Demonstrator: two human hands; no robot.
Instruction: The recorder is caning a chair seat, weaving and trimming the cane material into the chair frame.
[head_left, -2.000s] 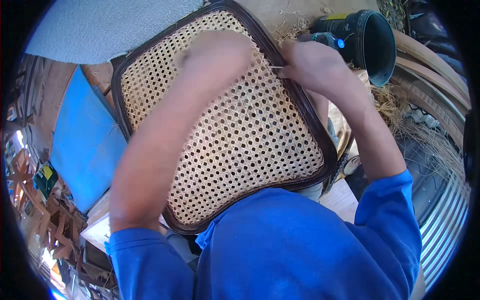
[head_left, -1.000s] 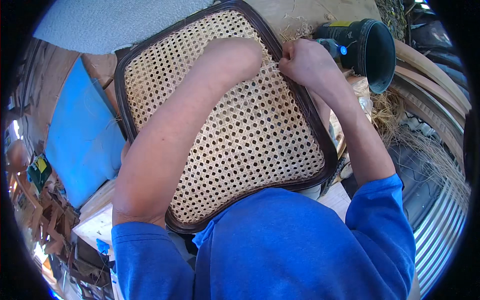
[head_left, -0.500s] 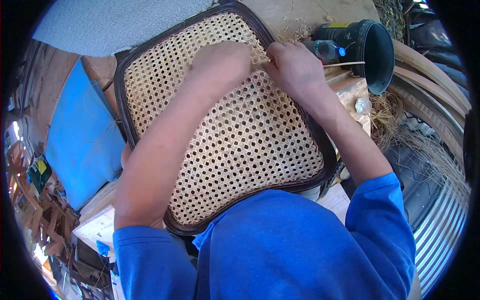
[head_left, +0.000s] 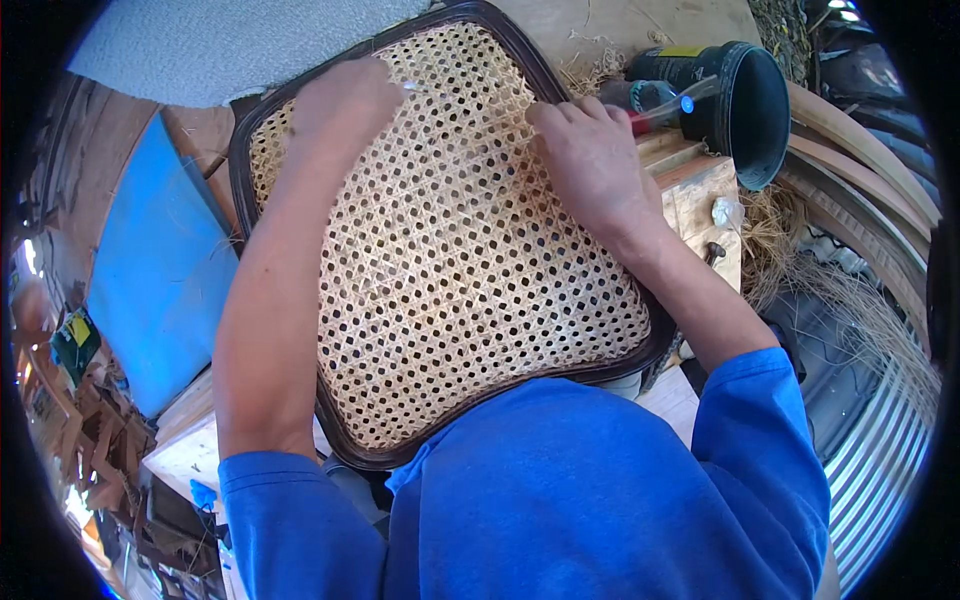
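Note:
A woven cane panel (head_left: pixel 470 270) in a dark wooden frame (head_left: pixel 265 235) lies before me, its near edge against my blue shirt. Over its upper left part is my left hand (head_left: pixel 350 105), fingers curled closed and slightly blurred; what they pinch is hidden. My right hand (head_left: pixel 592 165) is closed at the frame's upper right side, knuckles up. From its far side sticks out a thin tool handle (head_left: pixel 650 120), red near the hand and clear toward its end, blurred; its tip is hidden. Pale blurred streaks cross the cane between the hands.
A dark bucket (head_left: pixel 755 115) lies on its side at the upper right, with a clear bottle (head_left: pixel 650 95) before it. Loose fibres (head_left: pixel 770 225) and curved wood strips (head_left: pixel 850 130) lie beyond. Blue sheet (head_left: pixel 155 280) and grey foam (head_left: pixel 240 50) are at left.
My left hand has moved left and up, away from my right hand. The red-and-clear handle now shows beside the right hand, which has shifted slightly down.

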